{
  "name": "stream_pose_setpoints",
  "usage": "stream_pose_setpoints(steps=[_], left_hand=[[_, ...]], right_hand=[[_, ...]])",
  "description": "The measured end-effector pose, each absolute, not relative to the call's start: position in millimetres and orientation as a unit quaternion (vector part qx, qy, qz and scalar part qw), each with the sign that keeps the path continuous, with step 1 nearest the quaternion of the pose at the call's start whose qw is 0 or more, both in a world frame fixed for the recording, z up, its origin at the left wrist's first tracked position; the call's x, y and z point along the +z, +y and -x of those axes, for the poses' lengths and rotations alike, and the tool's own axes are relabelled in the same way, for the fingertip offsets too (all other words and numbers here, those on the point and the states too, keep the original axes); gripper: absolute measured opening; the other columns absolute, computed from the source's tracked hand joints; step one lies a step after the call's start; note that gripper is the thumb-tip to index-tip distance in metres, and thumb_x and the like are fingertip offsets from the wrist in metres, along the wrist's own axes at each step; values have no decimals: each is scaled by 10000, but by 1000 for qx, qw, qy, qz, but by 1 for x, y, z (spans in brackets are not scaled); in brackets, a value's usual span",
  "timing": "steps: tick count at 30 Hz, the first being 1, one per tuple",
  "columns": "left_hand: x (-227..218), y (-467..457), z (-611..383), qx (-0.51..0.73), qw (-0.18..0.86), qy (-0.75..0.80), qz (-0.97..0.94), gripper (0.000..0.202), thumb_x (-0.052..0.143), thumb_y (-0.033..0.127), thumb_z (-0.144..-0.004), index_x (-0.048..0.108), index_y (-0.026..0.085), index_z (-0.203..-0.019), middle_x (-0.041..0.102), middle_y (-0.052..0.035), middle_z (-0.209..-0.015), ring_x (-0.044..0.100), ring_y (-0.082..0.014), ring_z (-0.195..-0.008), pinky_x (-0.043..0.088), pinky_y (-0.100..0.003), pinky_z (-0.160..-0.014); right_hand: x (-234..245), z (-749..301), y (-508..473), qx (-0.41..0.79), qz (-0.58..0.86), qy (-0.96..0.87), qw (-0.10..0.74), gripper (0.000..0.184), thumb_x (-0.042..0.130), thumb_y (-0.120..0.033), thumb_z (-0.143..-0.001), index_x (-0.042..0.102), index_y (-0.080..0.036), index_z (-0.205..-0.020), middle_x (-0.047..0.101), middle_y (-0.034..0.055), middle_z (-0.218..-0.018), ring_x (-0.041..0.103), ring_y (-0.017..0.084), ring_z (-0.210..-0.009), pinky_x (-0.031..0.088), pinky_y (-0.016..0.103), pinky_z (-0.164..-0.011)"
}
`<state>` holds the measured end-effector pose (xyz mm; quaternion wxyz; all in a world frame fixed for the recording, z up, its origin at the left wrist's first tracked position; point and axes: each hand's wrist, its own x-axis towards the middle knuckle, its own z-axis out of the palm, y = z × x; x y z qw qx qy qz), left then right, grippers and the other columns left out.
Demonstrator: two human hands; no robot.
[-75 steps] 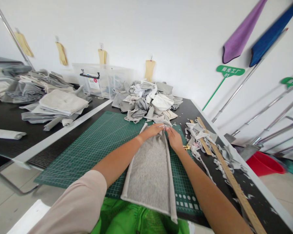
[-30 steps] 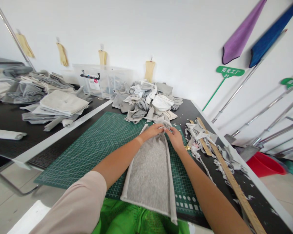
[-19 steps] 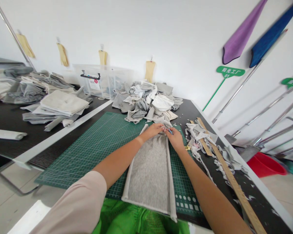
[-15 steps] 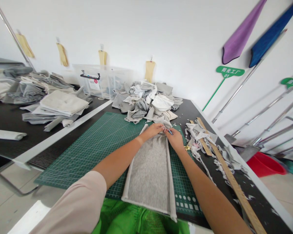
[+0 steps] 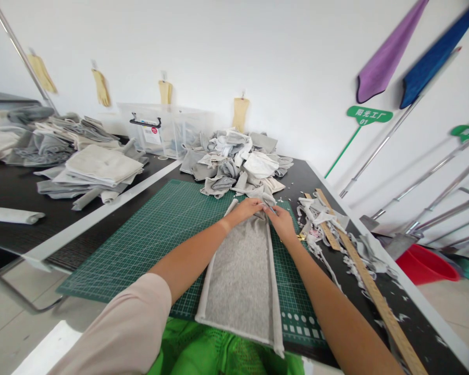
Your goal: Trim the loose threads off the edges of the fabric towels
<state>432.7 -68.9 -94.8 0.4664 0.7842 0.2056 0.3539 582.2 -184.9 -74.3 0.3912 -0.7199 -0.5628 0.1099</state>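
A long grey knit fabric panel (image 5: pixel 240 281) with rolled-over side edges lies lengthwise on the green cutting mat (image 5: pixel 121 245). My left hand (image 5: pixel 244 209) grips its far end, where the cloth gathers. Right beside it, my right hand (image 5: pixel 282 223) pinches a small pointed tool (image 5: pixel 269 206) with a bluish tip, partly hidden by my fingers. Gold-handled scissors (image 5: pixel 300 236) lie just right of the mat, close to my right hand, among a heap of torn fabric scraps (image 5: pixel 316 221).
A long wooden ruler (image 5: pixel 375 297) lies on the black table (image 5: pixel 297 179) at right. Grey cloth heaps (image 5: pixel 234 164) stand beyond the mat, with folded stacks (image 5: pixel 97 172) and a clear plastic bin (image 5: pixel 152 133) at left. A red basin (image 5: pixel 426 264) sits on the floor at right.
A small pointed tool now shows in my right hand, absent in the oldest frames. Both hands stay at the panel's far end, and the cloth lies nearly unmoved.
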Motion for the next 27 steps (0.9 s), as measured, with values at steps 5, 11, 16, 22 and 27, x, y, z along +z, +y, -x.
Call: stream_pose_setpoints(steps=[5,11,16,22,27], left_hand=[[-94,-70,-431,354,450,222,-789,264,589,362,-922,682,144,-805,650,-34,-783,574,-165,-762,480,-270,-758],[-94,-70,-433,349,443,230,-793,288,589,397,-921,681,148,-811,652,-36,-788,573,-166,-762,482,-267,-756],[-92,-71,-432,349,442,232,-793,308,579,417,-918,708,147,-844,702,-53,-850,613,-186,-827,492,-283,-803],[-90,-73,-430,341,438,249,-794,283,599,383,-906,728,140,-843,715,-55,-851,627,-187,-832,505,-283,-821],[-90,-73,-430,352,444,232,-790,267,615,375,-901,738,144,-854,721,-58,-857,629,-182,-825,499,-277,-821]], right_hand=[[-73,-581,-186,98,720,-567,388,478,526,-602,-924,706,-179,-793,635,16,-701,534,181,-687,320,269,-634],[-73,-579,-186,105,733,-564,365,406,515,-528,-930,754,-201,-944,687,29,-765,597,202,-727,353,272,-658],[-70,-577,-187,93,744,-570,336,434,524,-578,-930,752,-209,-922,693,39,-780,614,207,-740,353,275,-649],[-69,-575,-188,94,743,-578,324,365,534,-513,-932,741,-213,-915,709,41,-823,627,202,-780,352,266,-664],[-69,-577,-186,100,743,-577,324,366,551,-528,-928,740,-216,-906,696,33,-792,612,197,-752,339,262,-652]])
